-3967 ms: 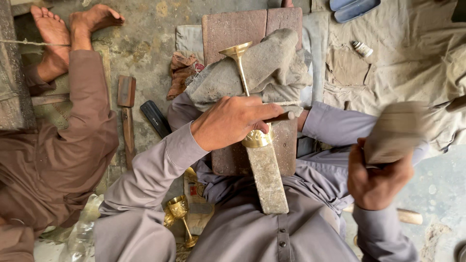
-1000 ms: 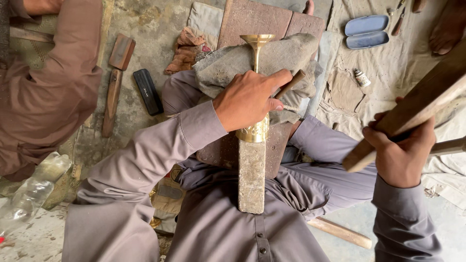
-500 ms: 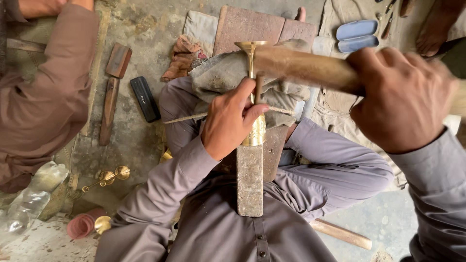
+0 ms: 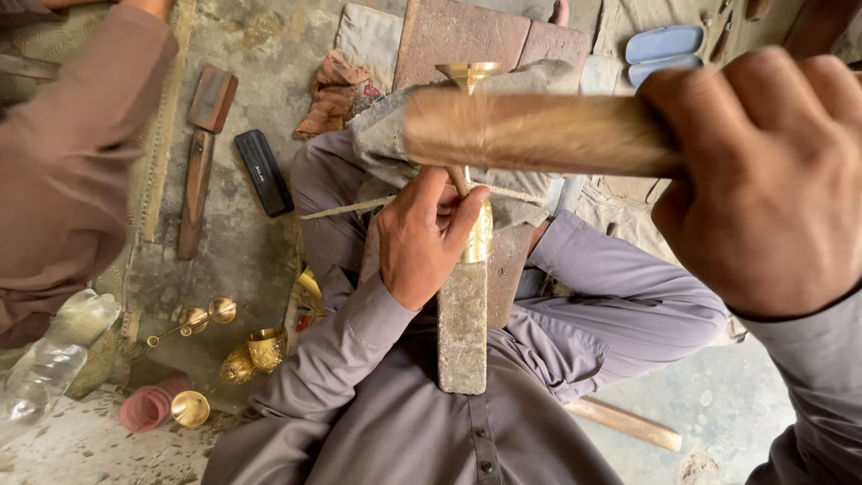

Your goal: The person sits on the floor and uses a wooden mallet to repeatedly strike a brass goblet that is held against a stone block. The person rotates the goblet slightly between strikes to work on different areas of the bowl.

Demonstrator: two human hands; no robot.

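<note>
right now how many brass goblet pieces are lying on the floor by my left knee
About 4: a long-stemmed piece, a cup, a rounder piece beside it, and a dish nearest the pink cup; others may be hidden under my sleeve.

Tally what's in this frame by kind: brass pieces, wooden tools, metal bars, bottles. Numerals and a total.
Brass pieces: 5 – stemmed cup under the left hand, goblets, stemmed pieces
Wooden tools: 2 – mallet in the right hand, floor mallet
Metal bars: 1
Plastic bottles: 1
Total: 9
</note>
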